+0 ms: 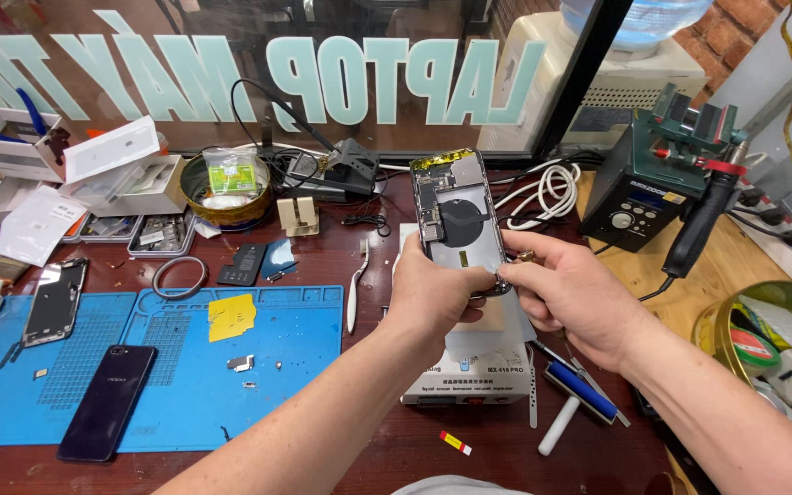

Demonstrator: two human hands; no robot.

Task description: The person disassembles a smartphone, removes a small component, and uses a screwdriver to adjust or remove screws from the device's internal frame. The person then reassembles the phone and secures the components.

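I hold an opened phone body (458,213) upright above the desk, its inside facing me with a dark round coil, boards and a yellow strip at the top. My left hand (433,291) grips its lower left edge. My right hand (568,295) pinches the lower right corner. Under the hands sits a white box-shaped heating device (469,383).
A blue work mat (176,385) lies at left with a dark phone (107,401), a yellow note and small parts. Another opened phone (55,300) lies further left. A soldering station (653,192) stands at right, beside a round tin (735,321). A roller tool (579,394) lies near the device.
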